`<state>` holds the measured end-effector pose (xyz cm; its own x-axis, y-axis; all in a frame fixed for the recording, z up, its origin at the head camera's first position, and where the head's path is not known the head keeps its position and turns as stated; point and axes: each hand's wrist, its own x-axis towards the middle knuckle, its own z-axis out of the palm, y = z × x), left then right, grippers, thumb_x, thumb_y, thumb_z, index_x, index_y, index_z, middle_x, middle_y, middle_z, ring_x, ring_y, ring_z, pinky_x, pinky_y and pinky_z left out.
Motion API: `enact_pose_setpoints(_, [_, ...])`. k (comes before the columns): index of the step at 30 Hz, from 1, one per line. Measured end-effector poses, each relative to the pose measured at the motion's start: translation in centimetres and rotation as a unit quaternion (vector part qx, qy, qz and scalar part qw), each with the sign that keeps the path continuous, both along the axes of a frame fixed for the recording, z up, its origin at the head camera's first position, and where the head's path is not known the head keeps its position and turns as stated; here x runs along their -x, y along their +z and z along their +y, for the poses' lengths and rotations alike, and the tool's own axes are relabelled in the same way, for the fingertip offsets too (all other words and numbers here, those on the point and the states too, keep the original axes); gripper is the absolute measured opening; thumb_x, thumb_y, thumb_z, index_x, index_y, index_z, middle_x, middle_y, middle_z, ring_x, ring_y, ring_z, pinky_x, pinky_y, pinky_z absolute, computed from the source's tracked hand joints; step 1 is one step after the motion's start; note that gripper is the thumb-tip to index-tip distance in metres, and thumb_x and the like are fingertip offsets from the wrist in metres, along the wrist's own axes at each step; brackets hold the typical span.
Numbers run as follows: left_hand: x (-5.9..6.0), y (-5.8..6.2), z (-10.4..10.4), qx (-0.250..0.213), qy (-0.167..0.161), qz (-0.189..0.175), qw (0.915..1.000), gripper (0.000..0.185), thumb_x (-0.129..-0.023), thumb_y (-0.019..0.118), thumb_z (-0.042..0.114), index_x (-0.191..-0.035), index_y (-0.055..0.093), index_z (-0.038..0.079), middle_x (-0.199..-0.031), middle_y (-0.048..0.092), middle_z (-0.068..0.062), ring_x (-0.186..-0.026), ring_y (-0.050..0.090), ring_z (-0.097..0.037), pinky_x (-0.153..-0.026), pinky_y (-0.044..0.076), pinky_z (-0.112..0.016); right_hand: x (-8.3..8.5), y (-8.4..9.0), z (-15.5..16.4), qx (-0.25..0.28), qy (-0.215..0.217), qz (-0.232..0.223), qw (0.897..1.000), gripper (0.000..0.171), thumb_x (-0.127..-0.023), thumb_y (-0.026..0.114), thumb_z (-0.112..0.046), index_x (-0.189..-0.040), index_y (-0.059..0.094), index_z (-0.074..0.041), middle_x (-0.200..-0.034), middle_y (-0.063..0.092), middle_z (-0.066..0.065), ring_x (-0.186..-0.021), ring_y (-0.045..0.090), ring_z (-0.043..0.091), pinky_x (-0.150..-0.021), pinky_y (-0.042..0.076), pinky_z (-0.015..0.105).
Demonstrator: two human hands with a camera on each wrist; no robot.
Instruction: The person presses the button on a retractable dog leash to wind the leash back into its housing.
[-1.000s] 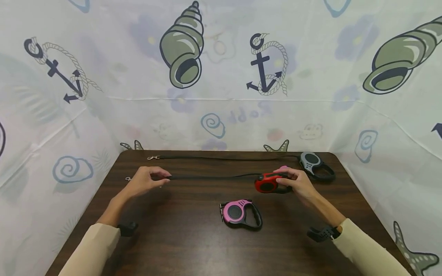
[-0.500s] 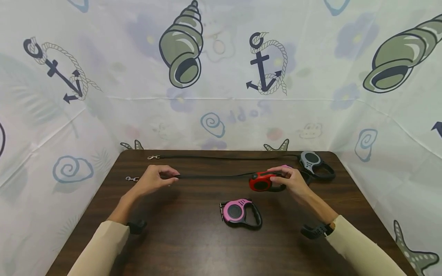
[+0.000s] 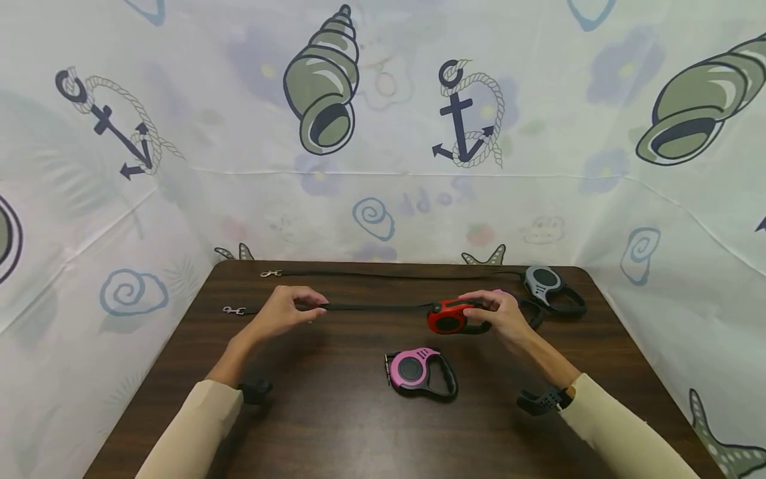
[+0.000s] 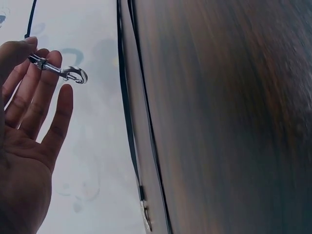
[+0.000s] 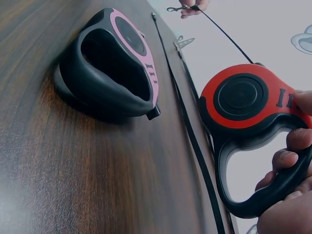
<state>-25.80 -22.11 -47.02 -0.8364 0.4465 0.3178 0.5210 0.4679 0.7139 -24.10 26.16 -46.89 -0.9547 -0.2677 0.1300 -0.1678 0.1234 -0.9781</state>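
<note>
My left hand (image 3: 284,313) pinches the black strap at its clip end, thumb over it and other fingers extended in the left wrist view. The silver snap hook (image 4: 70,73) points away from the palm. In my right hand (image 3: 499,316) is the red retractable dog leash (image 3: 445,322), held above the table; in the right wrist view the fingers curl round its black handle (image 5: 282,185). Its strap (image 3: 377,307) runs nearly straight between the two hands. Nearer me, a pink retractable leash (image 3: 411,369) lies on the table.
A grey retractable leash (image 3: 542,277) lies at the back right of the brown table (image 3: 359,432), its strap stretched left to a snap hook (image 3: 271,273). Another leash with a black handle (image 3: 534,313) is partly hidden behind my right hand; a second hook (image 3: 233,311) lies at left.
My left hand has moved to the right with the strap end, and my right hand a little left with the red leash. The span between them is shorter.
</note>
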Motion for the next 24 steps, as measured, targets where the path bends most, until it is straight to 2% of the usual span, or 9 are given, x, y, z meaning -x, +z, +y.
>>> enact_pose_setpoints(6, [0.2,-0.2,1.1,-0.014,-0.002,0.001,0.9999,0.016,-0.091,0.085,0.01,-0.107,0.081,0.009,-0.098,0.079,-0.004,-0.076,0.073,-0.014,-0.068,0.058,-0.027,0.1,0.0,-0.5,0.013,0.009,-0.029,0.999,0.038,-0.097,0.075,-0.005,-0.132,0.067,0.009,-0.095,0.07,0.002,-0.096,0.063,0.017,-0.085,0.051,0.029])
enact_pose_setpoints(10, [0.2,-0.1,1.8,-0.018,-0.009,0.004,0.9998,0.016,-0.092,0.085,0.01,-0.107,0.081,0.008,-0.097,0.079,-0.003,-0.075,0.072,-0.014,-0.068,0.059,-0.027,0.2,-0.1,-0.8,0.012,0.013,-0.034,0.999,0.041,-0.096,0.076,-0.006,-0.133,0.066,0.01,-0.097,0.07,0.005,-0.096,0.064,0.018,-0.087,0.051,0.029])
enact_pose_setpoints(17, [0.3,0.0,3.0,-0.013,-0.011,0.013,0.9998,0.016,-0.091,0.085,0.01,-0.107,0.081,0.008,-0.098,0.079,-0.001,-0.083,0.073,-0.01,-0.075,0.06,-0.028,0.5,-0.3,-1.3,0.012,0.02,-0.023,0.999,0.042,-0.096,0.075,-0.003,-0.133,0.064,0.013,-0.095,0.069,0.005,-0.095,0.062,0.017,-0.086,0.05,0.028])
enact_pose_setpoints(24, [0.4,-0.3,4.3,-0.021,-0.022,0.007,0.9995,0.016,-0.091,0.084,0.008,-0.107,0.08,0.003,-0.096,0.079,-0.002,-0.081,0.074,-0.011,-0.066,0.06,-0.029,0.6,-0.3,-2.2,0.021,0.024,-0.028,0.999,0.042,-0.096,0.075,-0.003,-0.133,0.064,0.013,-0.097,0.072,0.004,-0.095,0.066,0.017,-0.088,0.051,0.029])
